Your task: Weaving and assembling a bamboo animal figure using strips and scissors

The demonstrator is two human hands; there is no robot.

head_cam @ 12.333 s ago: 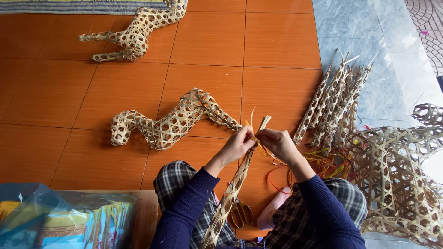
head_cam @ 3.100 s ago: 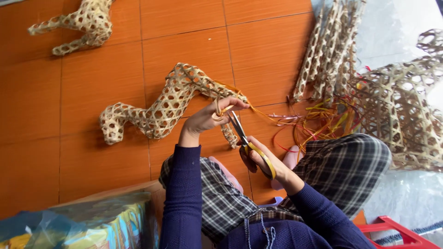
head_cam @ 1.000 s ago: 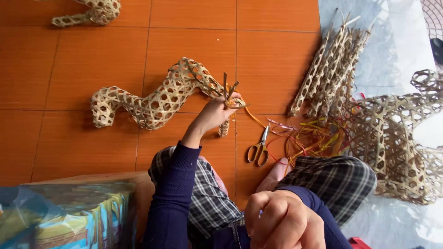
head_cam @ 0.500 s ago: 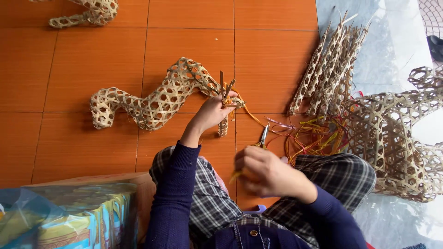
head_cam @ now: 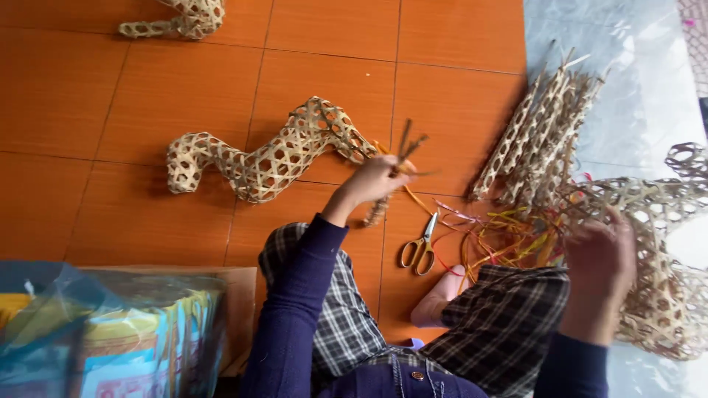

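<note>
A wavy tube of open woven bamboo (head_cam: 265,153) lies on the orange tiled floor. My left hand (head_cam: 377,179) grips its right end, where loose strips (head_cam: 407,145) stick up. Out to the right, my right hand (head_cam: 601,254) is blurred over a tangle of coloured strips (head_cam: 509,239) and woven pieces; whether it holds anything is unclear. Yellow-handled scissors (head_cam: 420,247) lie on the floor between my hands, untouched.
A bundle of straight woven tubes (head_cam: 542,136) leans at the right. A heap of woven bamboo (head_cam: 667,280) fills the right edge. Another wavy woven tube (head_cam: 181,18) lies at the top left. A box of packets under plastic (head_cam: 110,332) sits at the lower left.
The scissors went from my right hand down to the floor. My right hand then swung out to the right, to the coloured strips. My left hand kept its hold on the woven tube.
</note>
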